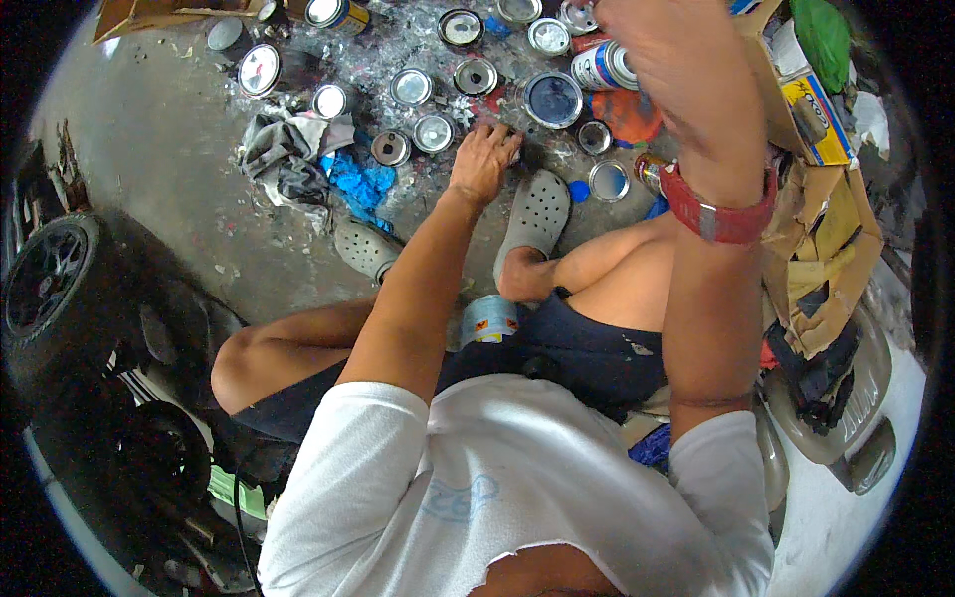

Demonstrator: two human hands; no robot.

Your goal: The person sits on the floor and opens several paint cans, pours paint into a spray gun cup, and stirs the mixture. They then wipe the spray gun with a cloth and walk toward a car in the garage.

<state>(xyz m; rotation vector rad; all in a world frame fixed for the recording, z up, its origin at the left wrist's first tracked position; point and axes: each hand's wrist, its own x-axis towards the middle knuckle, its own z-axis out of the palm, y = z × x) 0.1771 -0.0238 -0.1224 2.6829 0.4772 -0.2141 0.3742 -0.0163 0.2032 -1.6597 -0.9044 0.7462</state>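
Seen from the picture's centre, the left hand [485, 159] sits at 12 o'clock, fingers curled down just beyond the perforated grey clog [538, 212]; a dark patch lies at the fingertips, so I cannot tell whether it grips anything. The right hand [652, 45] reaches toward 1 o'clock, its fingers partly cut off by the upper edge, so its grip cannot be told either. A white-and-blue labelled can [594, 66] shows at that hand's 8 o'clock.

Between the hands stands the round tin with a dark-blue top [553, 99], probably kept there for easy reach. The crumpled grey rag [284, 159], toward 10 o'clock, perhaps lies aside to leave the tins accessible.
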